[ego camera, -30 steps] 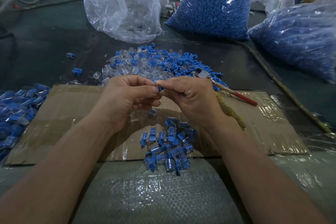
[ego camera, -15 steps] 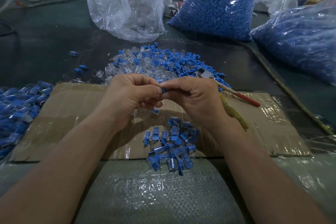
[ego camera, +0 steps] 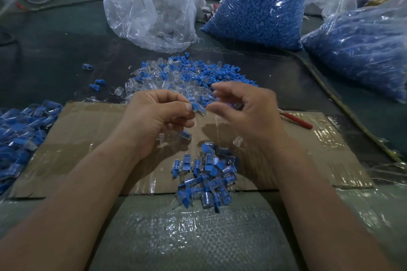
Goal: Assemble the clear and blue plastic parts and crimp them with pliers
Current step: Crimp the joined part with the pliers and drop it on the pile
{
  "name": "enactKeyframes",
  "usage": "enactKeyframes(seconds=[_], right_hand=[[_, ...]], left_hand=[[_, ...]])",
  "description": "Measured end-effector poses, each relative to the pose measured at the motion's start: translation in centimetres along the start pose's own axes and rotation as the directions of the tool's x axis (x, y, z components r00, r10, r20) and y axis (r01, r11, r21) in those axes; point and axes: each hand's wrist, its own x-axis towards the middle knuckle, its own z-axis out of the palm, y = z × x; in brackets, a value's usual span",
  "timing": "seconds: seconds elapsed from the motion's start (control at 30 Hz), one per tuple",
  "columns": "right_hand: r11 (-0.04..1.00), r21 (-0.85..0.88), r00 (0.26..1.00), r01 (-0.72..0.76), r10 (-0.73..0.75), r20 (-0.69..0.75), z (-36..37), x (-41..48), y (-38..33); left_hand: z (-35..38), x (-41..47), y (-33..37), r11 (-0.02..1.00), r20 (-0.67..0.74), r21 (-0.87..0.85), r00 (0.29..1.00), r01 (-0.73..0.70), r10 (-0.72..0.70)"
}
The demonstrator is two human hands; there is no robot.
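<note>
My left hand (ego camera: 158, 114) pinches a joined blue-and-clear part (ego camera: 198, 109) between thumb and forefinger, above the cardboard sheet (ego camera: 88, 138). My right hand (ego camera: 244, 110) hovers just right of it, blurred, fingers loosely curved and holding nothing I can make out. A mixed pile of loose clear and blue parts (ego camera: 187, 77) lies right behind both hands. Several assembled pieces (ego camera: 204, 176) are heaped at the cardboard's near edge. The pliers' red handle (ego camera: 297, 120) shows to the right of my right hand; their head is hidden behind it.
More assembled pieces (ego camera: 19, 130) are heaped at the left edge. At the back stand a clear bag (ego camera: 149, 6) of clear parts and two bags of blue parts (ego camera: 259, 4) (ego camera: 361, 50). A few stray parts (ego camera: 97, 83) lie on the dark mat.
My hands were pressed together on the part; now my right hand has let go and moved slightly right and up. My left hand keeps the part.
</note>
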Motion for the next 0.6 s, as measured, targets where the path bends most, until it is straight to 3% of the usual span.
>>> enactKeyframes(seconds=[0.13,0.27,0.37,0.5,0.6], right_hand=[[0.914,-0.257,0.949,-0.313,0.308,-0.060,-2.7,0.8,2.3],[0.722,-0.412,0.796,-0.556,0.605,-0.014,-4.8,0.5,4.4],[0.632,-0.516,0.712,-0.578,0.700,0.059,-5.3,0.3,4.9],[0.585,-0.586,0.647,-0.561,0.751,0.130,-5.3,0.4,5.0],[0.577,-0.586,0.644,-0.569,0.756,0.118,-5.2,0.5,5.0]], left_hand=[[0.0,0.1,-0.1,1.000,-0.011,-0.014,1.000,0.003,-0.003],[-0.2,0.2,-0.2,1.000,-0.021,-0.027,1.000,0.002,-0.002],[-0.3,0.2,-0.3,0.999,-0.021,-0.035,1.000,0.000,0.000],[-0.4,0.3,-0.3,0.999,-0.022,-0.032,1.000,-0.003,0.002],[-0.5,0.4,-0.3,0.999,-0.016,-0.032,1.000,-0.001,0.001]])
